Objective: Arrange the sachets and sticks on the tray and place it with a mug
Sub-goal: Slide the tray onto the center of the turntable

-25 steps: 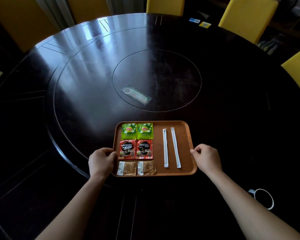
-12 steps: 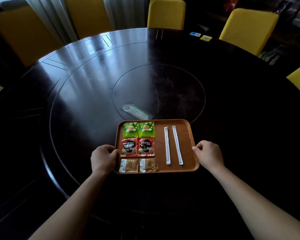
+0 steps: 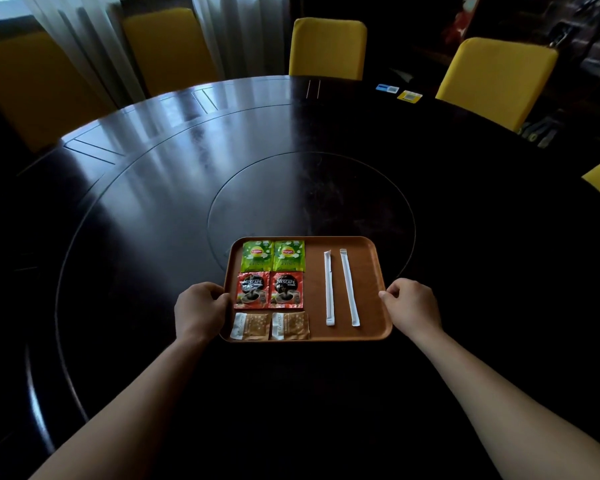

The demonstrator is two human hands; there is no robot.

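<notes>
Beyond my brown rectangular tray (image 3: 371, 268) the dark round wooden table (image 3: 153, 188) offers open passage; a small blue card (image 3: 387, 88) and a yellow card (image 3: 409, 95) lie far right, yellow upholstered chairs (image 3: 328, 46) ringing the rim.

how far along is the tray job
Done: green tea sachets, red coffee sachets and brown sachets sit in paired rows on the orange-brown rectangular tray, two white sticks beside them. In hand: left hand and right hand grip the tray's sides. Left: placing it with a mug; none in view.
</notes>
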